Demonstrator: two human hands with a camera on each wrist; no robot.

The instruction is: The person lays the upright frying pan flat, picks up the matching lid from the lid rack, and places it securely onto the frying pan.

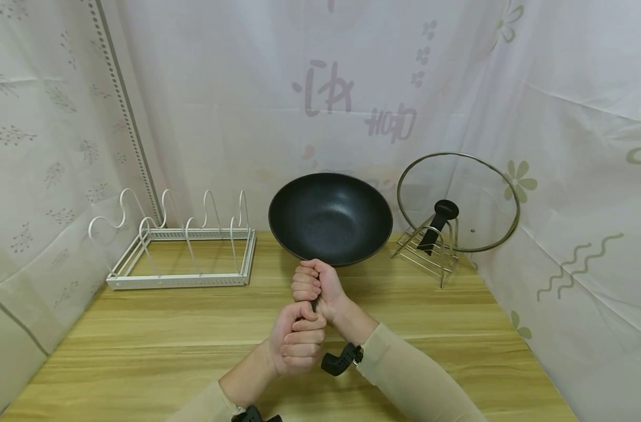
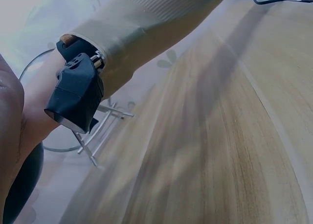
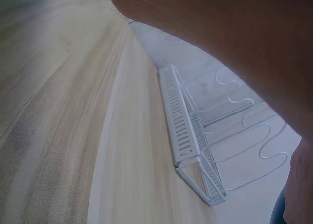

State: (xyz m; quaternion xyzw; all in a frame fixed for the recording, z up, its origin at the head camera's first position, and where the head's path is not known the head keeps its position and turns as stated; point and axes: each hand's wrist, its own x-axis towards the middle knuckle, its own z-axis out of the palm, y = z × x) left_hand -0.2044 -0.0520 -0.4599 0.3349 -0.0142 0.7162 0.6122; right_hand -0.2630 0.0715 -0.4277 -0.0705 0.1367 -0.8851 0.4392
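A black wok [image 1: 331, 218] is held up over the table, its hollow inside tilted toward the head camera. Both hands grip its handle, one in front of the other. My right hand [image 1: 321, 290] wraps the handle close to the pan's rim. Nearer to me, my left hand [image 1: 297, 340] is curled round the handle's rear part. Fingers cover most of the handle; a short dark piece shows between the fists. In the left wrist view the wok's dark side [image 2: 23, 185] peeks out behind a hand. The right wrist view has only a sliver of the wok [image 3: 279, 210] at its lower edge.
A white rack with wavy wire dividers [image 1: 180, 281] stands on the wooden table [image 1: 193, 334] at left. At right, a glass lid [image 1: 478, 205] with a black knob leans in a small wire stand [image 1: 431, 266]. Printed curtains [image 1: 220, 117] enclose the back and sides.
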